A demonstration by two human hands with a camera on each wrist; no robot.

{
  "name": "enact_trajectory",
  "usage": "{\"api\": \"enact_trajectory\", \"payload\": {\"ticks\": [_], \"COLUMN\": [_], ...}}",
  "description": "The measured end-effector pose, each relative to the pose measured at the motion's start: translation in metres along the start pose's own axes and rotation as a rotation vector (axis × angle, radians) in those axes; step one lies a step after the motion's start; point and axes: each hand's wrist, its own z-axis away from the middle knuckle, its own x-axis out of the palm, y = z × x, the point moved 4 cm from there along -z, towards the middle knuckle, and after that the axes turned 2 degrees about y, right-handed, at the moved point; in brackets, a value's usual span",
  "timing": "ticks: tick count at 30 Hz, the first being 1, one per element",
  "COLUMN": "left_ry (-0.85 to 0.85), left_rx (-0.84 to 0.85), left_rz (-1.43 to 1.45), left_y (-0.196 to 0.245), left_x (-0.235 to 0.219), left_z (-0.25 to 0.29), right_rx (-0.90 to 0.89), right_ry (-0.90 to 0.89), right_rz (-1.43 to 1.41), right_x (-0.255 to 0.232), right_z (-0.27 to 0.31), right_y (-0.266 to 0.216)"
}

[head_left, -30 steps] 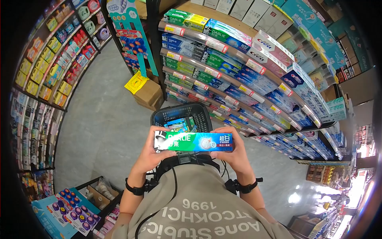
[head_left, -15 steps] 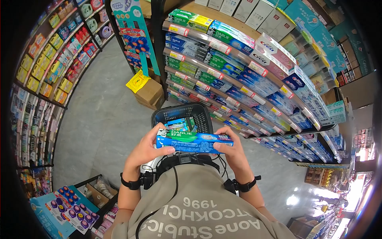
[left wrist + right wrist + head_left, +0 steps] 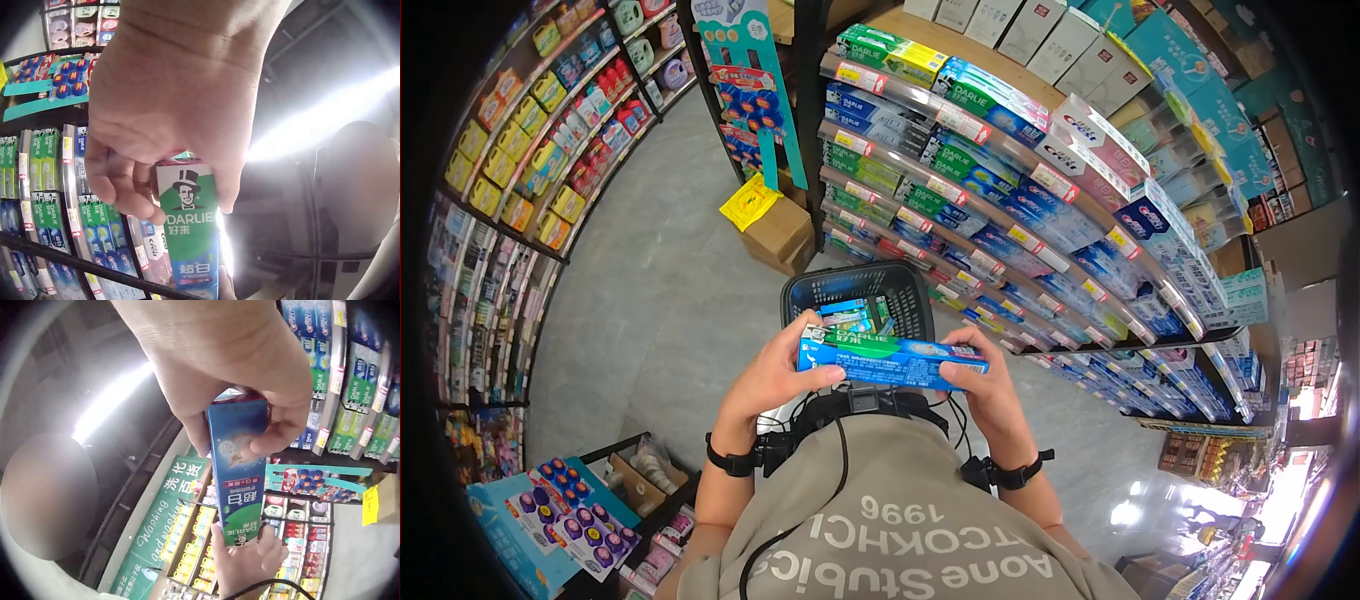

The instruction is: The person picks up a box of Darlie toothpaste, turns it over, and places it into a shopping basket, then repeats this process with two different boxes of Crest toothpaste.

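Observation:
Between both hands, in front of the waist, is a long green and blue Darlie toothpaste box [image 3: 880, 366]. My left hand [image 3: 765, 378] grips its green end, thumb across the side that faces me and fingers behind. At the blue end my right hand [image 3: 985, 385] pinches it the same way. The printed small-text side is turned up toward the head camera. In the left wrist view the toothpaste box [image 3: 187, 225] shows its hat-man logo below the left hand [image 3: 175, 106]. The right wrist view shows the right hand [image 3: 237, 369] holding the other end.
A black shopping basket [image 3: 800, 292] with several small packages inside stands just beyond the box. Shelves of toothpaste [image 3: 1000, 200] rise ahead and to the right. A cardboard box [image 3: 780, 236] with a yellow bag [image 3: 750, 202] on it sits on the floor. Bottle shelves [image 3: 530, 150] line the left.
Both hands have tipped the toothpaste box, so its large front face has turned away and the small-text side now faces me. Over the last half second it has barely moved.

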Motion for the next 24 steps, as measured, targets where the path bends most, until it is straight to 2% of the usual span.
{"api": "enact_trajectory", "payload": {"ticks": [1,4,6,8,9,10,11,12,13,14,15,16,18,19,22,23,24], "left_ry": [-0.011,-0.031,-0.029,-0.003,0.010,-0.006,-0.011,-0.011,-0.017,0.005,0.018,0.036,-0.003,-0.031,-0.033,-0.017,-0.037], "left_rx": [-0.010,0.306,0.118,-0.088,-0.121,0.024,0.170,0.290,0.265,0.133,0.023,-0.085,0.149,0.370,0.050,-0.010,0.018], "left_rz": [-0.007,-0.164,0.046,0.196,0.149,0.071,0.005,-0.055,-0.084,-0.038,0.023,0.082,-0.095,-0.265,0.019,-0.009,0.030], "left_y": [-0.002,0.006,0.000,-0.017,-0.014,0.001,0.017,0.023,0.022,0.014,0.008,0.001,0.005,0.013,0.003,-0.006,-0.006], "left_x": [-0.001,0.001,0.004,0.005,0.006,0.006,0.008,0.010,0.007,0.004,0.004,0.005,0.004,0.001,0.010,0.009,0.008], "left_z": [0.001,0.002,-0.001,-0.013,-0.010,-0.009,-0.002,0.009,0.013,0.011,0.001,-0.008,-0.002,0.005,-0.002,-0.015,-0.012], "right_rx": [-0.031,-0.117,-0.166,-0.084,-0.081,-0.087,-0.337,-0.292,-0.233,-0.197,-0.018,-0.131,-0.360,-0.367,-0.096,-0.111,-0.108], "right_ry": [0.014,0.037,0.037,0.063,0.077,0.086,0.024,0.009,0.010,0.010,0.054,0.047,0.027,-0.018,0.049,0.083,0.054], "right_rz": [0.044,0.172,0.256,0.227,0.239,0.260,0.401,0.383,0.348,0.312,0.195,0.270,0.419,0.301,0.242,0.271,0.259], "right_x": [0.001,0.007,0.006,0.000,0.000,-0.001,0.002,0.003,0.008,0.011,0.005,0.001,0.002,0.002,-0.004,-0.002,-0.004], "right_z": [0.005,0.016,0.015,0.006,0.008,0.006,0.013,0.014,0.019,0.018,0.007,0.005,0.006,0.013,0.011,0.008,0.007], "right_y": [-0.005,-0.022,-0.028,-0.019,-0.018,-0.022,-0.031,-0.037,-0.041,-0.044,-0.032,-0.029,-0.030,-0.031,-0.024,-0.021,-0.017]}}
